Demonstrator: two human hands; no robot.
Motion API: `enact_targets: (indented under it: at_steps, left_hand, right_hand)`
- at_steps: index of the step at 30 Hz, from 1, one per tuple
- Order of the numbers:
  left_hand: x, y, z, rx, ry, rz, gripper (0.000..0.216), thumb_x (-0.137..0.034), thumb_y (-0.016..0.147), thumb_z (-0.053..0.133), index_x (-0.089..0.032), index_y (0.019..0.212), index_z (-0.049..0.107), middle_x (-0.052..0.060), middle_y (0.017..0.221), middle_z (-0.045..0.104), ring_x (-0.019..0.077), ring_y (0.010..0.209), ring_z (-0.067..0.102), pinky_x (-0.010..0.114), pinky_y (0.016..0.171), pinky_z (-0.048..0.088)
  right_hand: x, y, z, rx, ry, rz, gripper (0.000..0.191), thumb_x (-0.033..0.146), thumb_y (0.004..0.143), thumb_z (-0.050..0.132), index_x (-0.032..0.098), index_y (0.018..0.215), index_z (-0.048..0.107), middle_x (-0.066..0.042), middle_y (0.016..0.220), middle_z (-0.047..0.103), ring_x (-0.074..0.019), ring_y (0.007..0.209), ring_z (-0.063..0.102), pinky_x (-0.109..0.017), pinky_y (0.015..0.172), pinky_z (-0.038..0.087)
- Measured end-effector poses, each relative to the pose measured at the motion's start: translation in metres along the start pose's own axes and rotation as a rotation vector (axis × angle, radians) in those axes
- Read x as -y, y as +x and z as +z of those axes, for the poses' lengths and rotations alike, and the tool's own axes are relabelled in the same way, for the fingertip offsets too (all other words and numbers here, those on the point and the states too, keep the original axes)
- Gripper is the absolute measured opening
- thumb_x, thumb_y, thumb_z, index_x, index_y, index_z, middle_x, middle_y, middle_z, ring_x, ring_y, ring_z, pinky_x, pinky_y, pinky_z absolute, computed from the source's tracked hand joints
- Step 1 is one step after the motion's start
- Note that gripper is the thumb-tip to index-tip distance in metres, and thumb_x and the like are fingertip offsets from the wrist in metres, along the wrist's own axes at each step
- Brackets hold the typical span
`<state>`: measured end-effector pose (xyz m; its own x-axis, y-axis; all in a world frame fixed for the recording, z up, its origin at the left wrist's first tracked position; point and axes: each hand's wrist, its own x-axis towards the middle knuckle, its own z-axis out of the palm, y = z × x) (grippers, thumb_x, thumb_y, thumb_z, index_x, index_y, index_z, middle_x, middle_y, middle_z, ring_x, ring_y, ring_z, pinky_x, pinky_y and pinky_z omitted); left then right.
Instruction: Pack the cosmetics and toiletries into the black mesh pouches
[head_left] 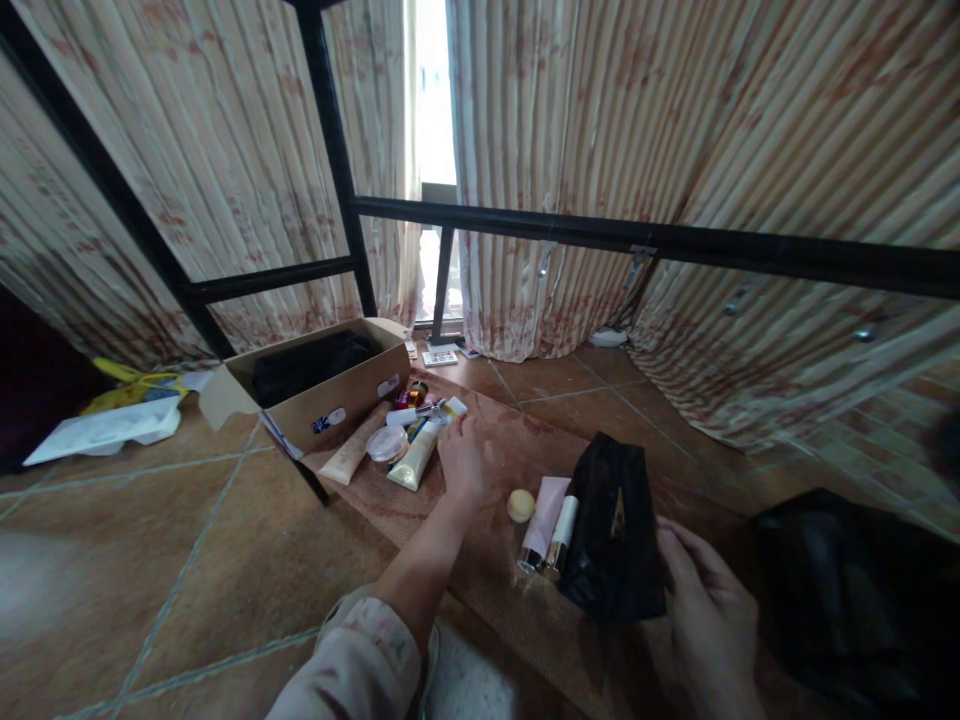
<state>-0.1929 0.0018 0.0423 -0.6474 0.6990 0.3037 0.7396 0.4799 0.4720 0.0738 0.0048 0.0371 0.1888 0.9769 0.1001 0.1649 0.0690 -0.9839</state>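
My left hand (463, 460) reaches over a group of cosmetics, its fingers loosely bent at a small white and yellow tube (454, 407). No item shows within its grasp. Beside it lie a pale gold tube (415, 455), a round clear-lidded compact (387, 445) and a beige tube (355, 447). My right hand (709, 590) grips the side of a black zip pouch (615, 530), thumb and fingers closed at its edge. Left of the pouch are a white tube with a gold cap (562, 535), a pink tube (545, 520) and a small round cream-coloured item (520, 505).
The cosmetics rest on a low brown bench (517, 430). An open cardboard box (337, 385) with black contents stands at its left end. A black bag (855, 600) is at the right. Black metal rails (600, 228) cross before the curtains (525, 120).
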Motion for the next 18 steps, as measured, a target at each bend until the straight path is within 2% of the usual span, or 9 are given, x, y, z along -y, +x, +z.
enact_targets:
  at_steps: [3, 6, 8, 12, 18]
  left_hand:
    - [0.014, 0.009, -0.007, -0.08, 0.105, -0.152, 0.051, -0.027, 0.082, 0.051, -0.014, 0.131, 0.045, 0.018, 0.14, 0.044, 0.0313, 0.129, 0.039, 0.046, 0.104, 0.031]
    - [0.03, 0.015, -0.008, -0.024, 0.17, -0.283, 0.054, -0.036, 0.082, 0.051, -0.011, 0.13, 0.045, 0.022, 0.13, 0.05, 0.0354, 0.122, 0.045, 0.049, 0.099, 0.034]
    - [0.037, 0.017, -0.006, 0.014, 0.209, -0.311, 0.057, -0.043, 0.083, 0.049, -0.009, 0.129, 0.046, 0.023, 0.125, 0.053, 0.0367, 0.118, 0.048, 0.05, 0.096, 0.035]
    - [0.039, 0.015, -0.003, 0.061, 0.237, -0.258, 0.062, -0.052, 0.084, 0.045, -0.009, 0.129, 0.047, 0.023, 0.125, 0.054, 0.037, 0.118, 0.047, 0.049, 0.094, 0.037]
    - [0.018, -0.004, 0.009, 0.181, 0.199, -0.108, 0.064, -0.057, 0.086, 0.04, -0.013, 0.132, 0.048, 0.019, 0.128, 0.055, 0.0347, 0.12, 0.045, 0.048, 0.098, 0.034]
  right_hand:
    - [-0.002, 0.002, -0.001, -0.006, -0.028, -0.044, 0.051, 0.056, 0.073, 0.067, 0.015, 0.103, 0.071, -0.011, 0.101, 0.073, -0.0259, 0.091, 0.067, -0.033, 0.076, 0.053]
    - [-0.004, 0.002, -0.002, -0.002, -0.03, -0.05, 0.05, 0.056, 0.072, 0.067, 0.015, 0.102, 0.072, -0.01, 0.101, 0.073, -0.0254, 0.09, 0.067, -0.033, 0.076, 0.053]
    - [-0.004, 0.002, -0.002, 0.004, -0.018, -0.025, 0.049, 0.055, 0.073, 0.067, 0.016, 0.102, 0.072, -0.01, 0.103, 0.073, -0.0252, 0.092, 0.067, -0.033, 0.078, 0.052]
    - [-0.003, 0.001, 0.0, 0.015, -0.021, 0.032, 0.048, 0.054, 0.072, 0.069, 0.019, 0.104, 0.071, -0.009, 0.105, 0.072, -0.0247, 0.092, 0.067, -0.033, 0.078, 0.052]
    - [-0.001, 0.001, 0.002, 0.002, -0.04, 0.019, 0.049, 0.056, 0.071, 0.07, 0.017, 0.102, 0.072, -0.01, 0.102, 0.073, -0.0255, 0.088, 0.067, -0.032, 0.072, 0.052]
